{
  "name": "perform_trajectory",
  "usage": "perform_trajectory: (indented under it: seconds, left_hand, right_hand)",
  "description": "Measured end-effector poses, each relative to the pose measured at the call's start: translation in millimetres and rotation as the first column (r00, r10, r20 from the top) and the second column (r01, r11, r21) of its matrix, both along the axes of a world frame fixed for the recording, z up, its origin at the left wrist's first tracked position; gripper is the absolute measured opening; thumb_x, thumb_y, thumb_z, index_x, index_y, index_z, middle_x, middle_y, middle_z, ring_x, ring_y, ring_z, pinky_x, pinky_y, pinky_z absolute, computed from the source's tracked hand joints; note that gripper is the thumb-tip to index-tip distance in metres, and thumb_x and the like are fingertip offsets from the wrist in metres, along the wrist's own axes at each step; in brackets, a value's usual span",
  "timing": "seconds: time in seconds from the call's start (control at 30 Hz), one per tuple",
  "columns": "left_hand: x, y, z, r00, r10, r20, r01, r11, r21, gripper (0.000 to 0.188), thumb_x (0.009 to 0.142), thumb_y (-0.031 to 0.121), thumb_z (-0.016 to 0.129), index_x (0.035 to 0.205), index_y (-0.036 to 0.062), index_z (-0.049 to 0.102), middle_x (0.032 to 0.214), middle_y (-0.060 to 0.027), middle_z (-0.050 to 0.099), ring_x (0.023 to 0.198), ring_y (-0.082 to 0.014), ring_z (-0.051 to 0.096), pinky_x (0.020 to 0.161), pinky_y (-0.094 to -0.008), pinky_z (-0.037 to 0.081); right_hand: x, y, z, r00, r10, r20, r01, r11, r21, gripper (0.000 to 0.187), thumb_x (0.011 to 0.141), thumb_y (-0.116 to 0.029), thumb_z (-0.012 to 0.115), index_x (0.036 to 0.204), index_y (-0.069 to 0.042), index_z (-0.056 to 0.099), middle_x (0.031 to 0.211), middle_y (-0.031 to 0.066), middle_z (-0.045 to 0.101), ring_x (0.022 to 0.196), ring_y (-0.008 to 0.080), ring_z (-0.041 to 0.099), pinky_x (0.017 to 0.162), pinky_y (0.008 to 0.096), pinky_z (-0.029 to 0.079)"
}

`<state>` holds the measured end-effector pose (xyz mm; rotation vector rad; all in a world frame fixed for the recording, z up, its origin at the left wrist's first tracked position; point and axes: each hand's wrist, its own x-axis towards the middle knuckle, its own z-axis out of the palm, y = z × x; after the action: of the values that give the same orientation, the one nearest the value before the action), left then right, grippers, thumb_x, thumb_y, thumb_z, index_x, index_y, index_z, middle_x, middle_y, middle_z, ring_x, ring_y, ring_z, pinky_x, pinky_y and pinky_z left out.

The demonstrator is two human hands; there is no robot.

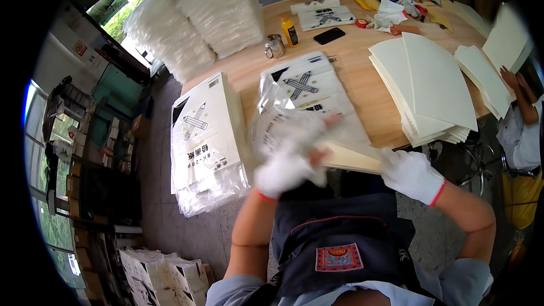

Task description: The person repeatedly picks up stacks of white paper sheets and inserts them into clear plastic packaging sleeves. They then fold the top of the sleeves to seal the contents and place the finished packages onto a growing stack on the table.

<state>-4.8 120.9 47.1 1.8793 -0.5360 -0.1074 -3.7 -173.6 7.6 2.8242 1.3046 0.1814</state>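
My right hand (412, 174), in a white glove with a red cuff, grips the right end of a thin stack of cream paper sheets (357, 157) at the table's front edge. My left hand (286, 170), gloved alike with bare fingertips, is smeared by motion at the other end of that stack. Around its fingers is a blurred clear printed plastic bag (289, 127), so their grip cannot be made out. Just beyond lies a pile of flat printed plastic bags (323, 76) with a crossed-pencils picture. To the left stands a pile of filled paper packs (207, 130).
Fanned cream sheets (422, 79) lie on the right, beside another paper stack (481, 76) and a co-worker's hands (513, 79). A phone (329, 36), an orange bottle (289, 31) and a metal cup (275, 47) stand farther back. Tall stacks of plastic-wrapped packs (221, 8) occupy the far left.
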Motion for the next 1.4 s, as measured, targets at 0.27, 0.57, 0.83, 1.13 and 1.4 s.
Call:
perform_trajectory:
  seconds: [0.27,0.57,0.83,1.13,1.4]
  left_hand:
    - [-70.1,-33.8,-124.4,0.824,-0.041,0.564,-0.052,0.988,0.148,0.042,0.072,0.004,0.064,0.114,0.0073,0.063,0.080,-0.0070,0.065,0.056,-0.0216,0.058,0.051,-0.0319,0.047]
    - [-5.7,-111.7,-71.3,0.859,0.148,0.491,-0.286,0.933,0.219,0.029,0.075,0.006,0.062,0.100,0.0204,0.065,0.077,-0.0081,0.064,0.067,-0.0295,0.063,0.056,-0.0368,0.049]
    - [-41.6,-71.1,-147.6,0.877,0.214,0.431,-0.338,0.912,0.234,0.008,0.080,0.007,0.060,0.083,0.0135,0.062,0.071,-0.0038,0.063,0.056,-0.0234,0.061,0.049,-0.0360,0.047]
    - [-106.1,18.0,-220.9,0.573,0.810,0.122,-0.817,0.554,0.157,0.012,0.082,0.010,0.065,0.083,0.0068,0.054,0.073,-0.0046,0.052,0.068,-0.0167,0.050,0.069,-0.0319,0.043]
    - [-246.7,-1.8,-159.0,0.758,0.479,-0.443,-0.529,0.849,0.013,0.007,0.082,0.007,0.063,0.085,0.0034,0.058,0.078,-0.0044,0.057,0.071,-0.0137,0.055,0.065,-0.0252,0.043]
  right_hand:
    - [42.8,-3.2,-81.2,0.204,0.439,-0.875,0.642,0.615,0.458,0.031,0.089,-0.021,0.057,0.112,0.000,0.062,0.096,0.0032,0.066,0.089,0.0109,0.059,0.081,0.0280,0.048]
    - [16.5,83.7,-94.1,0.905,-0.142,-0.402,0.345,0.799,0.493,0.031,0.084,-0.018,0.053,0.114,-0.010,0.058,0.110,0.0155,0.058,0.101,0.0293,0.055,0.088,0.0388,0.042]
    - [-38.1,45.1,-83.8,0.929,-0.365,0.059,0.303,0.844,0.443,0.063,0.074,-0.028,0.069,0.132,-0.013,0.048,0.115,0.0192,0.056,0.114,0.0328,0.051,0.100,0.0487,0.037]
    - [-37.3,19.4,-111.9,0.908,-0.418,0.007,0.417,0.906,0.066,0.025,0.086,-0.026,0.052,0.064,-0.013,0.055,0.052,0.0069,0.059,0.047,0.0233,0.060,0.048,0.0392,0.047]
    - [-137.0,-21.5,-90.6,0.929,-0.102,-0.355,0.047,0.986,-0.159,0.024,0.073,-0.027,0.056,0.058,-0.008,0.057,0.051,0.0081,0.056,0.043,0.0211,0.055,0.039,0.0376,0.041]
